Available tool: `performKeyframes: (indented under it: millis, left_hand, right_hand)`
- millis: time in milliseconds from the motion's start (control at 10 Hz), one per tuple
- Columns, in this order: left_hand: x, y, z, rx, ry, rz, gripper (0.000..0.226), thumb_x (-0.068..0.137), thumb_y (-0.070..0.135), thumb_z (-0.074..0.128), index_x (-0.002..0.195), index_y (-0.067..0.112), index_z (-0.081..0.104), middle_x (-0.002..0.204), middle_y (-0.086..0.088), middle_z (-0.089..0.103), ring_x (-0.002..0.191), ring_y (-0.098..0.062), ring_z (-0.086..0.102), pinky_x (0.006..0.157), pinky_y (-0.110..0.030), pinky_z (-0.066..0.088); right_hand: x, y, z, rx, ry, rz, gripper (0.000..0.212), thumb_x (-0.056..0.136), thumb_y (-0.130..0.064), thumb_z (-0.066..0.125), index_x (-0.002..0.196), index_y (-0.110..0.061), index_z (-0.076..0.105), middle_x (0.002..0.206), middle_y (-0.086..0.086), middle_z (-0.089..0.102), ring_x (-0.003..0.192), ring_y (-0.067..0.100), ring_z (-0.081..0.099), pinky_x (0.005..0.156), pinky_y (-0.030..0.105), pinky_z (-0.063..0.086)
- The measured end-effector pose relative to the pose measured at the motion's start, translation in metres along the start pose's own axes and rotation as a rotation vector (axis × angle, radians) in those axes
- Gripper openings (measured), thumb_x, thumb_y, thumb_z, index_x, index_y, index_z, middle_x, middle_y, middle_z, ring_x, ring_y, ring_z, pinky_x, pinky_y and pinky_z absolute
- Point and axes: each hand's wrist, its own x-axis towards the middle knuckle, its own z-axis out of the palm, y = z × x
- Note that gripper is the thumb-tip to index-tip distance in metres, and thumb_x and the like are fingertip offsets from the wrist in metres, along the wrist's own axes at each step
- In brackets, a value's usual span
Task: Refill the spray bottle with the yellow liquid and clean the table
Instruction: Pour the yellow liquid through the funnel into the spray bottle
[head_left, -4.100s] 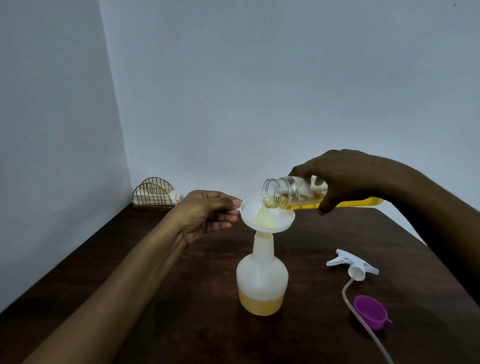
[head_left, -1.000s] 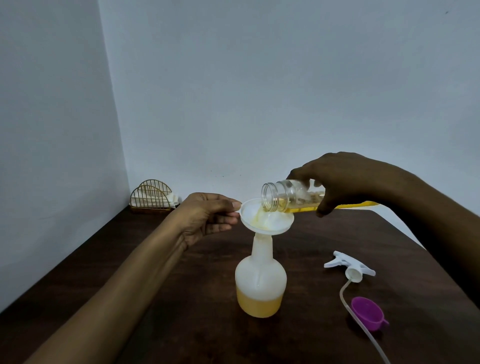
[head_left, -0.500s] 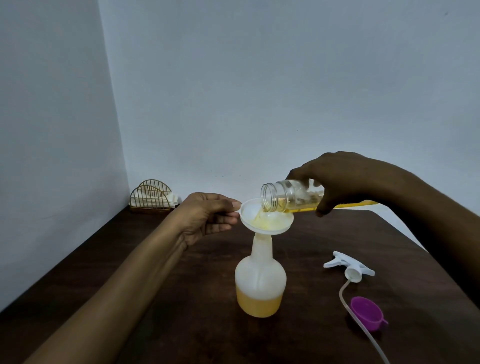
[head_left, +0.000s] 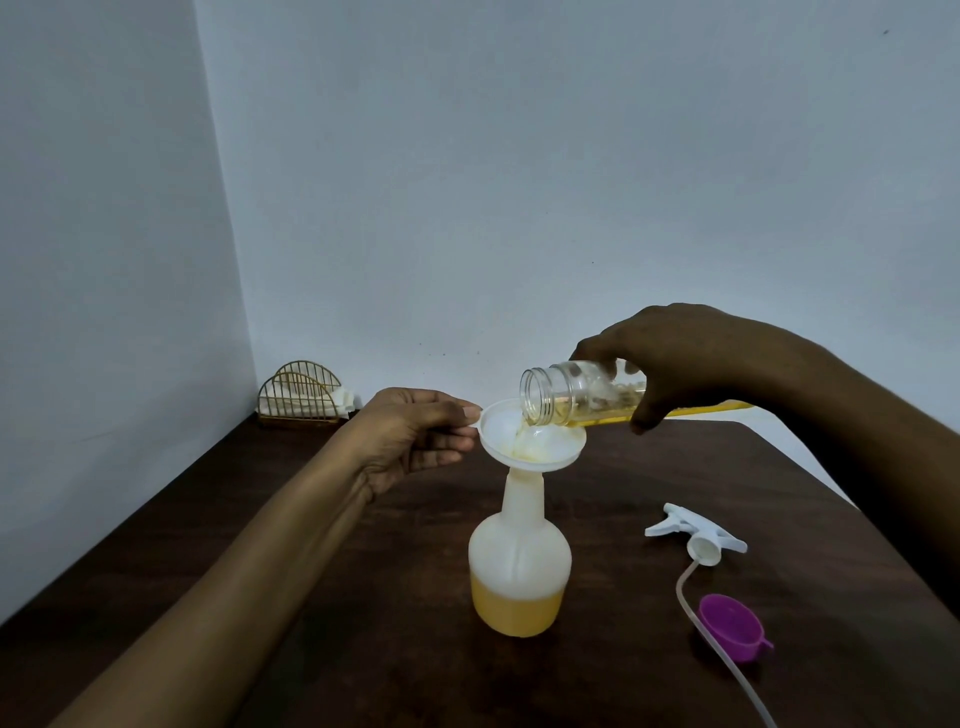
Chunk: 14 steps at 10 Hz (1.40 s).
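Observation:
A white translucent spray bottle (head_left: 519, 566) stands on the dark wooden table (head_left: 363, 649), its lower part filled with yellow liquid. A white funnel (head_left: 532, 436) sits in its neck. My left hand (head_left: 415, 436) pinches the funnel's rim on the left side. My right hand (head_left: 691, 364) grips a clear bottle (head_left: 576, 397) lying almost level, its open mouth over the funnel. Yellow liquid lies along the clear bottle's lower side and wets the funnel.
The white spray head (head_left: 696, 538) lies right of the spray bottle with its thin tube trailing toward the front edge. A purple cap (head_left: 730, 626) rests beside the tube. A gold wire napkin holder (head_left: 304, 397) stands in the back left corner.
The yellow level in the spray bottle has risen since the oldest frame. The clear bottle holds less liquid. Both hands stay where they were.

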Motion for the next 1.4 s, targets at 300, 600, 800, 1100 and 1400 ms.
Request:
performKeyframes:
  millis: [300, 600, 800, 1100, 1400]
  left_hand:
    - [-0.0002, 0.0000, 0.0004, -0.004, 0.002, -0.002, 0.010, 0.086, 0.004, 0.061, 0.080, 0.004, 0.069, 0.053, -0.003, 0.067, 0.044, -0.005, 0.063, 0.043, -0.016, 0.051]
    - [-0.0007, 0.0004, -0.0005, -0.001, 0.005, -0.003, 0.010, 0.085, 0.003, 0.062, 0.079, 0.004, 0.070, 0.054, -0.004, 0.067, 0.045, -0.006, 0.063, 0.044, -0.016, 0.052]
    - [0.0000, 0.0005, 0.0004, 0.000, 0.005, -0.001, 0.007, 0.084, 0.005, 0.064, 0.080, 0.003, 0.070, 0.055, -0.004, 0.068, 0.045, -0.006, 0.063, 0.045, -0.016, 0.052]
    - [-0.0001, 0.0001, 0.0006, 0.002, 0.004, 0.001, 0.007, 0.084, 0.004, 0.063, 0.081, 0.003, 0.069, 0.054, -0.003, 0.067, 0.045, -0.006, 0.063, 0.044, -0.016, 0.052]
    - [0.0002, -0.0005, 0.0011, -0.004, 0.014, -0.006, 0.008, 0.085, 0.004, 0.062, 0.081, 0.002, 0.069, 0.054, -0.003, 0.067, 0.044, -0.006, 0.062, 0.044, -0.016, 0.052]
  right_hand:
    - [-0.0011, -0.0008, -0.0011, -0.015, -0.010, -0.001, 0.065, 0.071, -0.034, 0.077, 0.126, -0.039, 0.042, 0.109, -0.022, 0.052, 0.108, 0.011, 0.050, 0.085, 0.035, 0.047]
    - [0.0007, -0.0008, -0.0018, -0.019, -0.009, 0.002, 0.065, 0.071, -0.034, 0.077, 0.126, -0.038, 0.042, 0.099, -0.024, 0.045, 0.104, 0.010, 0.049, 0.081, 0.033, 0.046]
    - [0.0005, 0.0003, -0.0011, -0.007, -0.006, -0.002, 0.064, 0.071, -0.033, 0.077, 0.124, -0.038, 0.043, 0.098, -0.024, 0.046, 0.104, 0.010, 0.050, 0.081, 0.033, 0.046]
    - [0.0002, 0.0003, -0.0022, -0.017, -0.002, -0.004, 0.065, 0.071, -0.034, 0.077, 0.126, -0.038, 0.042, 0.099, -0.024, 0.046, 0.104, 0.010, 0.049, 0.081, 0.032, 0.045]
    - [0.0003, 0.0010, -0.0016, -0.017, 0.005, -0.004, 0.065, 0.071, -0.034, 0.077, 0.125, -0.038, 0.042, 0.100, -0.024, 0.047, 0.099, 0.008, 0.047, 0.080, 0.031, 0.045]
